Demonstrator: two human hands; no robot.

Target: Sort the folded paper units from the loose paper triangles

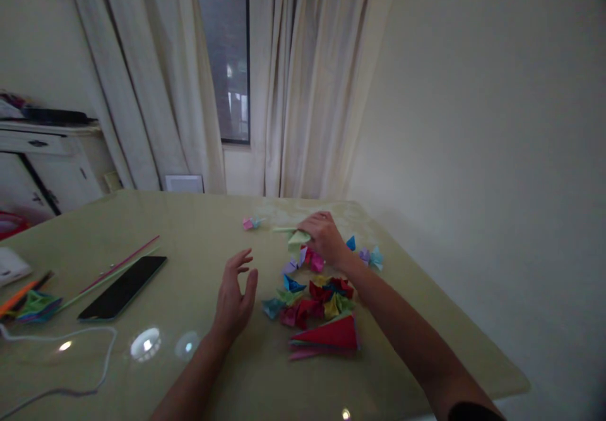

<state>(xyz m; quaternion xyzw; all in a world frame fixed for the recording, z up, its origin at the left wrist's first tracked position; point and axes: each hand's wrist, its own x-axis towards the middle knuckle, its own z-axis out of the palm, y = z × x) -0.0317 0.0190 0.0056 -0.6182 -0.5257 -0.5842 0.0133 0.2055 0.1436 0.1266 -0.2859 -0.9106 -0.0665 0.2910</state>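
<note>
My right hand (324, 235) is closed around a pale green folded paper piece (298, 239), above the far side of the paper pile; a thin pale strip pokes out to its left. My left hand (235, 298) hovers over the table with fingers apart and nothing in them. Right of it lies a pile of small folded paper pieces (310, 309) in red, yellow, green and blue. Nearer to me is a stack of red and green folded paper cones (331, 336). A pink and blue paper piece (250, 223) lies farther back, and purple and light blue pieces (375, 257) are beyond my right forearm.
On the left of the table (189, 244) are a black phone (124, 288), thin pink and green sticks (120, 263), a white cable (111, 351) and a colourful paper stack (40, 306) beside an orange-handled item (17, 298). A wall stands to the right, curtains (322, 93) behind.
</note>
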